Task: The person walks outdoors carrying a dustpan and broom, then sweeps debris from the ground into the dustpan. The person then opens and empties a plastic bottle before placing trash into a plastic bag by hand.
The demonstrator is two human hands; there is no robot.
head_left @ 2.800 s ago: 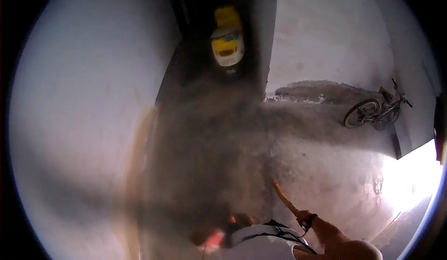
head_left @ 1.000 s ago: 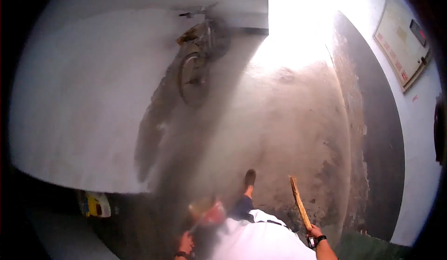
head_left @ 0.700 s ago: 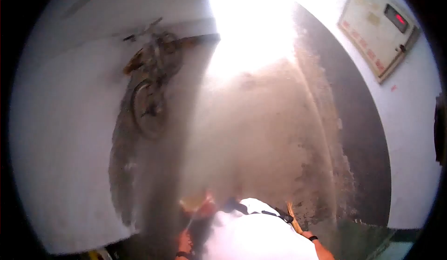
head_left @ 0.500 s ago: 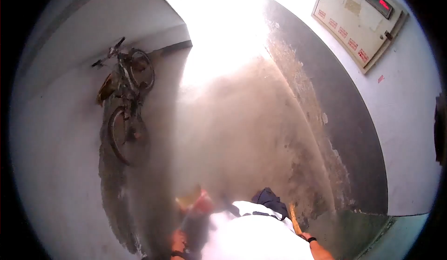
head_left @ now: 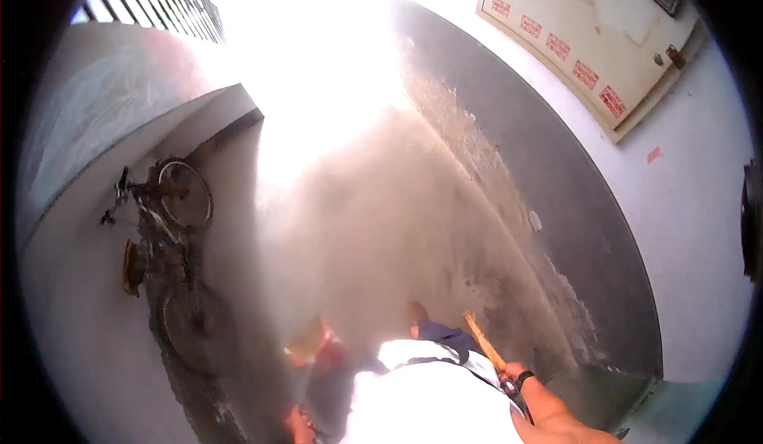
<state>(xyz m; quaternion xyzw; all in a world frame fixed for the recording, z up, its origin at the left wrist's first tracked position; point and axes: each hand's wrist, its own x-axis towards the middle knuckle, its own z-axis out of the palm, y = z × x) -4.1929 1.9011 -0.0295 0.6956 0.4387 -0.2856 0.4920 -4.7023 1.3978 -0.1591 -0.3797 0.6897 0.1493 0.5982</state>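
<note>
My right hand (head_left: 513, 374), with a dark band at the wrist, is closed around one end of a yellowish wooden stick (head_left: 483, 341) that points up and to the left. My left hand (head_left: 300, 424) is low in the picture, its fingers blurred. Just above it hangs a blurred red and yellow item (head_left: 316, 345); whether the hand holds it cannot be made out. My white shirt (head_left: 433, 404) fills the bottom middle, with a dark strap across it.
A bicycle (head_left: 179, 245) leans at the left wall. Bright light floods the far opening, beside a barred railing (head_left: 155, 3). At the right, a panel box (head_left: 592, 38) with red markings and a lit red display hangs on the wall. One foot (head_left: 417, 314) shows on the floor.
The view has swung right and toward the bright opening. The bicycle has shifted left and down, the panel box looks larger, and the railing has appeared. The stick stays in my right hand.
</note>
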